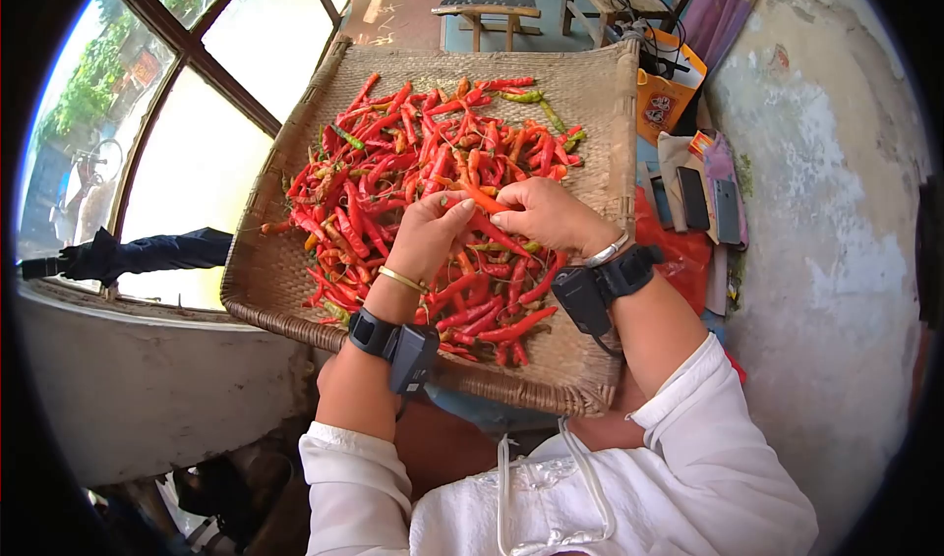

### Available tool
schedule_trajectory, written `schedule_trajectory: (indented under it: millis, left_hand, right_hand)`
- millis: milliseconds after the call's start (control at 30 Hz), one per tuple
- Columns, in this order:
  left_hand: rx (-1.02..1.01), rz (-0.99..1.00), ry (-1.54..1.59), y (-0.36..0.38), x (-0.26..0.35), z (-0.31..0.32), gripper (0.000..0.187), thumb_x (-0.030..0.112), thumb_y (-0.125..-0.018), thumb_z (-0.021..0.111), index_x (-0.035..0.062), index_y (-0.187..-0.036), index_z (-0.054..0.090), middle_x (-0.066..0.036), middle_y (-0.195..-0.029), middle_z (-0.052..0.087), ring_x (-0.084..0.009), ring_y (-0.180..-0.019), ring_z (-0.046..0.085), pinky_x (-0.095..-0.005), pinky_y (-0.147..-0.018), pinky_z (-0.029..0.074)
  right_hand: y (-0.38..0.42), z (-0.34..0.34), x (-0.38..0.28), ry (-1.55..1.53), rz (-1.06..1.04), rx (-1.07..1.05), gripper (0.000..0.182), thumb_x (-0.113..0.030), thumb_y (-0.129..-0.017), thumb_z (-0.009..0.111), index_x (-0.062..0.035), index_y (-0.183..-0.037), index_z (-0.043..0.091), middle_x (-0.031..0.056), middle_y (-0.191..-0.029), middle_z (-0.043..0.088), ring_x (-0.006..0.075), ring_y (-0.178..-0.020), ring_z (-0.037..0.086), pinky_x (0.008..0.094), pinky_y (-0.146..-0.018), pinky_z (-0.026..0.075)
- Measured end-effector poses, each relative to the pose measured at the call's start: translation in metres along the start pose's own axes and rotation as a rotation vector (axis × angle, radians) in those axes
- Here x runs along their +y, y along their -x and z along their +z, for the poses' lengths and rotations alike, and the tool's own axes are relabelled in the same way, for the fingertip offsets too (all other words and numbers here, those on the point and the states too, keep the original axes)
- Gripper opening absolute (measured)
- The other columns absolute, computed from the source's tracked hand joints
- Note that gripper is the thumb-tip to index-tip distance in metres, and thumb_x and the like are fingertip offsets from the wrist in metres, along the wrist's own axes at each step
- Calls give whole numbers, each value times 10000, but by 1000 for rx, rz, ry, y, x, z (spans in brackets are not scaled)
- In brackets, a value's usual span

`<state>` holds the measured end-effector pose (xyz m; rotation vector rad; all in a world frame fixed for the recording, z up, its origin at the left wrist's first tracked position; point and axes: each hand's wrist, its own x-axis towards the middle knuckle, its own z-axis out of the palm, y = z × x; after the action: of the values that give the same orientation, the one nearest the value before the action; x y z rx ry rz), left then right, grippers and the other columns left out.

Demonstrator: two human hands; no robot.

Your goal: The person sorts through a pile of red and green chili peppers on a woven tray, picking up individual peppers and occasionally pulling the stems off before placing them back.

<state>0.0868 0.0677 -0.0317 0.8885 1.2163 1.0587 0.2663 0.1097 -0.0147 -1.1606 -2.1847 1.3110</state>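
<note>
A broad woven basket tray (pixel 590 94) holds a heap of red chili peppers (pixel 374 177), with a few green and orange ones among them. Over the middle of the heap, my right hand (pixel 556 217) pinches an orange-red chili pepper (pixel 482 198) between thumb and fingers. Close beside it, my left hand (pixel 433 230) is closed in a pinch, its thumb and fingertips at the same pepper's other end. Part of the pepper is hidden by the fingers. Both wrists carry a bangle and a strapped black device.
A window with a folded dark umbrella (pixel 167 253) on its sill is at the left. Right of the tray are two phones (pixel 692 198), an orange bag (pixel 667 94) and a red plastic bag (pixel 674 251) by the wall. A stool (pixel 490 0) stands beyond.
</note>
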Motion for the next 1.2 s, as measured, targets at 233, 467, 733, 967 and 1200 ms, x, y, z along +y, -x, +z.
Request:
schedule_trajectory:
  millis: [233,467,733,967,1200]
  left_hand:
    - [9,70,-266,-8,-6,-1,135,183,-826,597,48,-829,590,23,-635,562,-33,-503,514,-164,-461,411]
    - [68,108,-140,-8,-1,6,133,187,-832,588,54,-832,581,15,-637,570,-31,-490,498,-161,-451,401]
    - [99,119,23,-14,2,9,206,223,-833,589,38,-924,572,12,-678,564,-41,-527,497,-172,-453,383]
    - [99,380,-702,-25,-18,-11,313,232,-794,607,-4,-997,570,-126,-947,575,-223,-763,581,-305,-691,467]
    - [0,305,-1018,-19,-22,0,355,232,-740,617,64,-1050,574,-188,-1178,454,-323,-969,530,-374,-822,437]
  right_hand:
    - [-17,-50,30,57,2,553,270,-205,-775,581,25,-916,593,95,-694,584,168,-646,550,281,-612,430]
    - [-13,-41,20,19,41,246,308,-226,-824,561,27,-998,585,85,-885,620,141,-833,566,263,-746,437]
    - [-10,-5,8,-162,116,-107,203,-207,-835,559,-12,-788,591,-11,-613,553,51,-532,501,200,-494,414]
    - [-32,-34,23,-441,174,472,224,-195,-829,547,-8,-943,588,45,-710,565,91,-592,544,207,-505,432]
    - [-46,-6,25,241,-42,161,337,-186,-787,562,-16,-1076,539,142,-960,557,243,-895,541,322,-803,425]
